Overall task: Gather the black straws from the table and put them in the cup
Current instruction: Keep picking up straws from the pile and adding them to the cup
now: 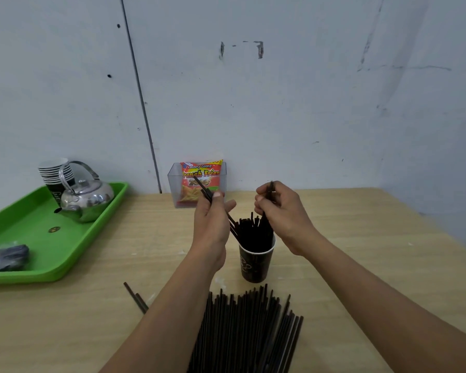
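Where the straw pile (249, 332) runs off the bottom edge, its near ends are cut off. Upright black straws are held in the dark paper cup (256, 261) on the table (361, 238). A few straws (210, 195) are pinched in the left hand (213, 222); the right hand (280, 208) is closed around others above the cup.

There were two hands, left (211, 224) and right (281, 211), one cup (256, 261) of straws (250, 230), one big pile (248, 332) too many to count, two strays (136, 298), one tray (38, 238), one kettle (85, 197), one cup stack (55, 172), and one snack bag (199, 179).
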